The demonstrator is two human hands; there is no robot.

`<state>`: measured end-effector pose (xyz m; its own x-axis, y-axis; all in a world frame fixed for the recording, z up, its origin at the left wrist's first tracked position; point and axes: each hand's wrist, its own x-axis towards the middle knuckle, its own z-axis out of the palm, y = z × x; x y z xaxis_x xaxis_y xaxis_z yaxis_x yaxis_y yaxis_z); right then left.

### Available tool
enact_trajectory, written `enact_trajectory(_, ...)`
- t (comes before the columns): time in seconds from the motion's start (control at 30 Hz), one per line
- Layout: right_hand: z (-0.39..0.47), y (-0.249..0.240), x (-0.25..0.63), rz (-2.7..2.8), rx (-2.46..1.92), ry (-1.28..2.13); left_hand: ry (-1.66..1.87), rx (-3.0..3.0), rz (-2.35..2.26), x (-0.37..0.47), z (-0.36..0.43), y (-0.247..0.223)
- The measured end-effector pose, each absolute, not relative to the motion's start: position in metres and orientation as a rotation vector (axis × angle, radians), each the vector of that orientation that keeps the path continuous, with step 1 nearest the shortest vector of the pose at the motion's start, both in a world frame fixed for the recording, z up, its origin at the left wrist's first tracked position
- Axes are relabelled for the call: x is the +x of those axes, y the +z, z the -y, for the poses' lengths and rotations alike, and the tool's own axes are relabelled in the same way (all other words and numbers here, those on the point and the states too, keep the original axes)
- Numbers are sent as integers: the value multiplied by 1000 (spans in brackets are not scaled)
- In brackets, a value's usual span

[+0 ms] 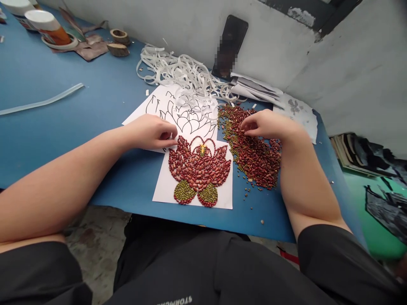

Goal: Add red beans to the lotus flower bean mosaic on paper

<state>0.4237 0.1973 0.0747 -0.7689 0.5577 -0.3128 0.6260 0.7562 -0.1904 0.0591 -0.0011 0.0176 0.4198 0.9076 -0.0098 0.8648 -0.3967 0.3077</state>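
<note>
A lotus picture made of red beans with two green-bean leaves (199, 173) lies on a white sheet (163, 186) near the table's front edge. Two upper petals are only outlined in beans, with yellow pieces between them. My left hand (157, 132) rests by the picture's upper left, fingers curled together; what they hold, if anything, is hidden. Over the pile of red and green beans (254, 159) to the right, my right hand (265, 125) has its fingertips pinched at the pile's upper part; anything between them is too small to name. Behind the picture lies a line-drawn lotus sheet (190, 120).
Curled white strips (178, 67) heap behind the drawing. A black phone (231, 46) leans on the wall beside folded papers (254, 87). White-capped bottles (47, 27) and wooden pieces (119, 42) stand at back left. A translucent strip (41, 101) lies at left.
</note>
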Motion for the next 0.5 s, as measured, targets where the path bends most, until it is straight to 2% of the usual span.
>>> enact_trajectory(0.23,-195,55,412,-2776,912,-435,214,2401,-1550,60,1,19)
enact_trajectory(0.5,-198,56,415,-2774,859,-422,227,2414,-1537,59,1,18)
